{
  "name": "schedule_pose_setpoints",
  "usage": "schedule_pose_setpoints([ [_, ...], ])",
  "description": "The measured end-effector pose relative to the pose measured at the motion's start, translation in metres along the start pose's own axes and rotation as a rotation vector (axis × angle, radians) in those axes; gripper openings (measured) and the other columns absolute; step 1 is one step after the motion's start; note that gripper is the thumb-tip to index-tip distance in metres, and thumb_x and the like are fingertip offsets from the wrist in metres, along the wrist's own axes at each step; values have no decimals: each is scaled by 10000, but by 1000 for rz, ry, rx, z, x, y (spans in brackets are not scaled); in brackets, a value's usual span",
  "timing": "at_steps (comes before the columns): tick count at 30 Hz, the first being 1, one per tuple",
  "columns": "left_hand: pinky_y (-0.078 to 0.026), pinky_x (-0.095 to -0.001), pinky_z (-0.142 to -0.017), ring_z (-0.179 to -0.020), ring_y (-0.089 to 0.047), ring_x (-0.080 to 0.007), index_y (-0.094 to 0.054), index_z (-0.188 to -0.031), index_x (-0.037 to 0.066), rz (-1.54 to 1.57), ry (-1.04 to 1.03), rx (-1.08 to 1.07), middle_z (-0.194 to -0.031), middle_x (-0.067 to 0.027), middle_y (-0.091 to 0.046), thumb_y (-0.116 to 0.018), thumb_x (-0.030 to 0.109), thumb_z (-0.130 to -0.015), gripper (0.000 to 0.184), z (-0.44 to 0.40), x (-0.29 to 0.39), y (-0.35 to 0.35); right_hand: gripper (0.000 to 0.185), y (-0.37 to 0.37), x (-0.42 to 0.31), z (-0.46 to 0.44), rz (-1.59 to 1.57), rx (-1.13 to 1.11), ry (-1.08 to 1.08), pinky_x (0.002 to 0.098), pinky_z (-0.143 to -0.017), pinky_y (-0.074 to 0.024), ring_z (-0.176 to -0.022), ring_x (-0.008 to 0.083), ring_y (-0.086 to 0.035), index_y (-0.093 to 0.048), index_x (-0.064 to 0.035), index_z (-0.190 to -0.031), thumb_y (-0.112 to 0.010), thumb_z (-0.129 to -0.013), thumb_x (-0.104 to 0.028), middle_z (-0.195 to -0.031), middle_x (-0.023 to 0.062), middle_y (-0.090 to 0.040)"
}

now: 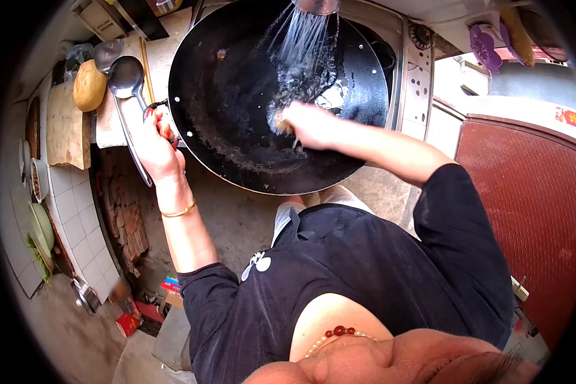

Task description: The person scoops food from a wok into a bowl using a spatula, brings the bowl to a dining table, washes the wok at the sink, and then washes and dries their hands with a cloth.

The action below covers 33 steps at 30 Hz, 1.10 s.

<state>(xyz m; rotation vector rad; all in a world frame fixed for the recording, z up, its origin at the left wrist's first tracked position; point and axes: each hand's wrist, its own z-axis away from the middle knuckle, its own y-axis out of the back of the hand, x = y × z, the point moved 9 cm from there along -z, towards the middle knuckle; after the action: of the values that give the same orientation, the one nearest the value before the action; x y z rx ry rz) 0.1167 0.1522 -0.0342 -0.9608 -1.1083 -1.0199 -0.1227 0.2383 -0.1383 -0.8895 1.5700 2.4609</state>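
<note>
A large black wok (237,83) fills the upper middle of the head view, tilted over the stove. My left hand (155,146) is closed around the wok's handle at its left rim. Inside the wok, my right hand (308,125) grips a tan, frayed scrubber (279,121) against the dark bottom; its exact kind is partly hidden by my fingers. Water (306,48) streams from a metal spout (316,6) above and splashes near my right hand. A little water pools there, and small brown bits cling to the wok.
Left of the wok, a metal ladle (127,78), chopsticks (146,67) and a round yellow-tan object (89,86) lie on the counter. A wooden board (68,137) juts out at the counter's edge. The stove's control panel (418,83) is at right, near a red-brown panel (521,192).
</note>
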Motion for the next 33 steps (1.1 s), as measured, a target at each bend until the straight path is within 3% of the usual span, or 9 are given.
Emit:
schedule_pose_setpoints([
  [4, -177, -200, -375, -410, -263, -40, -532, -796, 62, 9, 28, 7, -514, 66, -336, -440, 191, -916, 199, -3, -6, 3, 237, 2, 28, 13, 21, -11, 74, 416, -813, -460, -946, 334, -559, -525, -73, -990, -483, -757, -61, -1005, 165, -536],
  [7, -175, -200, -375, -409, -261, -39, -532, -797, 62, 21, 19, -5, -512, 67, -332, -442, 196, -916, 201, -3, -7, 3, 234, 32, 73, -5, 184, 160, -94, 416, -790, -472, -910, 334, -578, -546, -47, -970, -508, -739, -54, -963, 176, -551],
  [13, -172, -201, -376, -407, -252, -37, -537, -792, 63, 15, 16, -10, -504, 69, -319, -449, 213, -918, 215, -3, -4, -1, 240, 0, -17, 20, -104, -47, 6, 419, -783, -469, -906, 342, -574, -523, -49, -993, -494, -755, -61, -971, 190, -545],
  [15, -170, -202, -375, -405, -249, -37, -540, -790, 63, 9, 19, -3, -503, 70, -315, -452, 218, -919, 220, -3, -5, 1, 270, 6, 8, 16, -69, -21, 74, 425, -790, -468, -919, 344, -567, -511, -58, -1021, -506, -751, -70, -970, 185, -541],
  [18, -168, -203, -373, -401, -246, -36, -544, -789, 62, -7, 4, 23, -503, 73, -310, -452, 221, -919, 225, -3, -4, 1, 272, 26, 57, 0, 105, 73, -94, 418, -785, -476, -911, 351, -570, -521, -58, -1020, -498, -749, -58, -977, 185, -550],
  [23, -169, -202, -376, -404, -248, -36, -543, -793, 65, 5, -5, 6, -504, 73, -309, -460, 221, -916, 216, -3, -4, 0, 245, 2, -18, 18, -125, -88, -15, 421, -790, -468, -916, 358, -569, -508, -42, -1009, -471, -768, -66, -991, 204, -541],
  [25, -169, -201, -377, -405, -248, -37, -541, -794, 65, 14, 10, 12, -505, 73, -308, -463, 222, -914, 213, -4, -6, 1, 214, -5, 0, 17, -42, -48, 79, 443, -789, -458, -927, 345, -562, -506, -44, -975, -464, -768, -76, -958, 197, -546],
  [28, -167, -200, -379, -406, -248, -37, -538, -792, 64, 19, 18, 24, -507, 74, -307, -465, 222, -913, 211, -4, -7, 1, 254, 26, 58, 7, 133, 74, -81, 428, -760, -478, -901, 346, -577, -520, -32, -982, -511, -731, -73, -941, 190, -564],
  [33, -172, -196, -378, -409, -254, -37, -535, -783, 70, 17, 9, 3, -507, 71, -317, -461, 216, -913, 210, -2, -3, -3, 249, 2, -10, 22, -58, -70, 18, 420, -785, -475, -910, 355, -578, -532, -47, -991, -482, -747, -57, -984, 190, -559],
])
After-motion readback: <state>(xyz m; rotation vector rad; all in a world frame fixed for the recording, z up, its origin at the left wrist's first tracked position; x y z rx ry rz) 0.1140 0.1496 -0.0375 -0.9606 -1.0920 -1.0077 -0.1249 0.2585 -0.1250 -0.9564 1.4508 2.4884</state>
